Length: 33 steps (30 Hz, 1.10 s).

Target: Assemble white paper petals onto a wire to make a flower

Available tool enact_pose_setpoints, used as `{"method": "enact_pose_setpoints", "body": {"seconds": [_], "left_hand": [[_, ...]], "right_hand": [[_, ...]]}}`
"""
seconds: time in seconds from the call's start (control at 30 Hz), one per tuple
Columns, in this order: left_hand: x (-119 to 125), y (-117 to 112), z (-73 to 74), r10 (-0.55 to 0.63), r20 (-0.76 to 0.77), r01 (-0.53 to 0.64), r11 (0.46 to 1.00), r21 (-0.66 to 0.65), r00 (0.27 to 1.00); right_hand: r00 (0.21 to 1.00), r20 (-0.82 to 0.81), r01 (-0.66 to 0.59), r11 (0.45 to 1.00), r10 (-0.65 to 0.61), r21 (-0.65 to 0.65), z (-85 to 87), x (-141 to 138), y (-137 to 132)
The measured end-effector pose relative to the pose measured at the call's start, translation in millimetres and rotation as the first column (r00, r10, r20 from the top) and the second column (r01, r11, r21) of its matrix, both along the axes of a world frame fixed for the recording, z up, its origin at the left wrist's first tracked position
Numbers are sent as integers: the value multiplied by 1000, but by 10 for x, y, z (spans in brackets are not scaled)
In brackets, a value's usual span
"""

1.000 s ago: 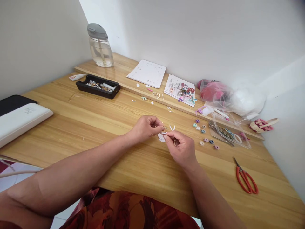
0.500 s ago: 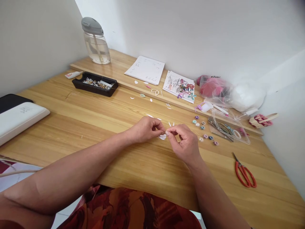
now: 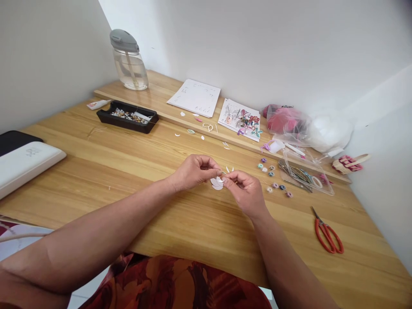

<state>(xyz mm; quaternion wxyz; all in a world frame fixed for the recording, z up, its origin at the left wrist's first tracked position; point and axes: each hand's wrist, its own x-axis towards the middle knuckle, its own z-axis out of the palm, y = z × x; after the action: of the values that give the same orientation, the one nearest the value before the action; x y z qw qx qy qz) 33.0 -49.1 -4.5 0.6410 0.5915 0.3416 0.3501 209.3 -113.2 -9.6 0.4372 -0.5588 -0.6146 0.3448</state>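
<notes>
Ideally, the thin white sliver [image 3: 220, 180], gripped by the right hand [image 3: 246, 192] over white cutouts [image 3: 216, 184] on the table [image 3: 183, 227], is pinched lightly against creasing, while the left hand [image 3: 196, 172], fingertips closed on something too small to tell, is steadied alongside.

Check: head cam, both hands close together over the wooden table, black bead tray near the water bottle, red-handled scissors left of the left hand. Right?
Not quite: the red-handled scissors lie to the right of the right hand, not left of the left hand. The head view shows it. The rest stands.
</notes>
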Motion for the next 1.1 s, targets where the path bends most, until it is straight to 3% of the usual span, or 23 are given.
{"method": "enact_pose_setpoints", "body": {"seconds": [0.27,0.5,0.9,1.1], "left_hand": [[41,-44,-41,20,58,-14,995,-102,998],[19,5,-60,30,157,2,980,-201,987],[-11,53,-56,75,264,-12,972,-234,962],[-9,55,-75,45,356,52,965,-257,933]], "right_hand": [[1000,7,5,999,-4,-53,-39,-63,-15],[999,7,-31,1000,31,1,-52,-40,2],[998,-16,-66,998,66,4,-79,-3,32],[997,-28,-74,997,74,6,-91,-21,13]]}}
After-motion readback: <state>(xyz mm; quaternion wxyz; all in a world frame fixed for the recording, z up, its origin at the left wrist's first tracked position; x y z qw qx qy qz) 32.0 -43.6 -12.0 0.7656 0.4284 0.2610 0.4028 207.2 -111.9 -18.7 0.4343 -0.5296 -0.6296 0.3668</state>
